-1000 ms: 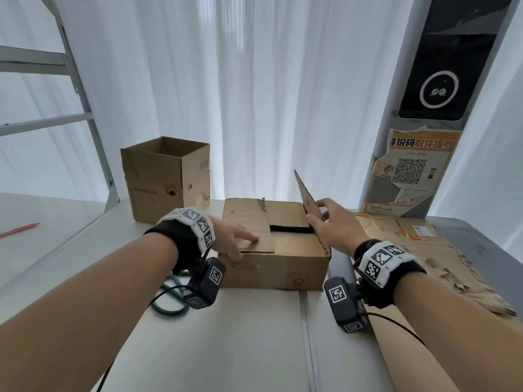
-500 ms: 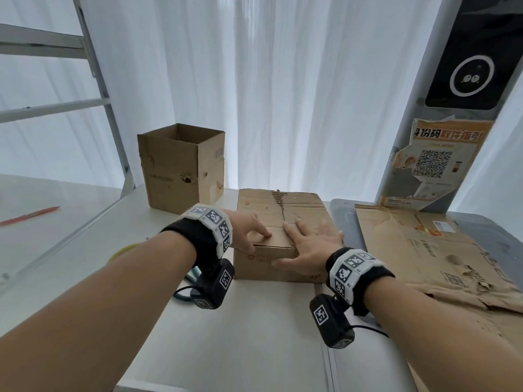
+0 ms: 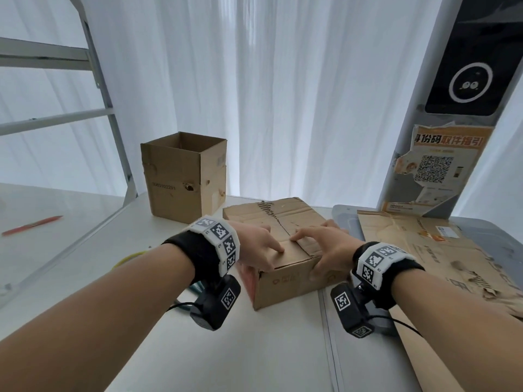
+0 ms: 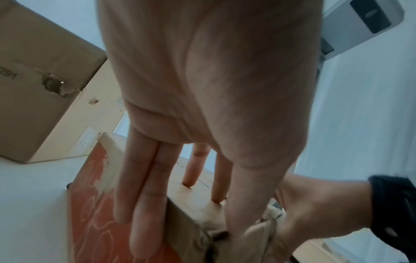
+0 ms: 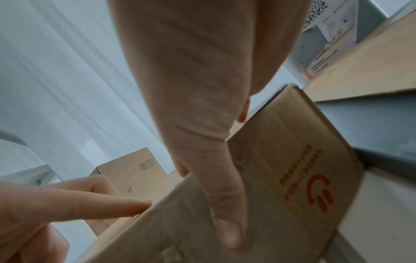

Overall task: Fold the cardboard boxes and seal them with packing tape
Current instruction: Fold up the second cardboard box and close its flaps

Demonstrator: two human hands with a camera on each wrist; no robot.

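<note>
Nearest, both forearms reach forward over the white worktop (image 3: 254,349). The left hand (image 3: 259,247) lies on the low closed box (image 3: 285,284), its forefinger stretched flat on the top flap near the centre seam; in the left wrist view two fingers hang straight down the box's orange-printed side, so the hand presses with straight fingers and grips nothing. The right hand (image 3: 325,250) clasps the box's near right edge: fingers spread on the top flap, thumb (image 5: 225,210) down the front wall beside the red logo. The box sits in the middle of the worktop, turned corner-on. Flattened cardboard (image 3: 441,250) lies just right of it. Farther back stands a taller open box (image 3: 184,176), with white curtains (image 3: 283,94) behind.
</note>
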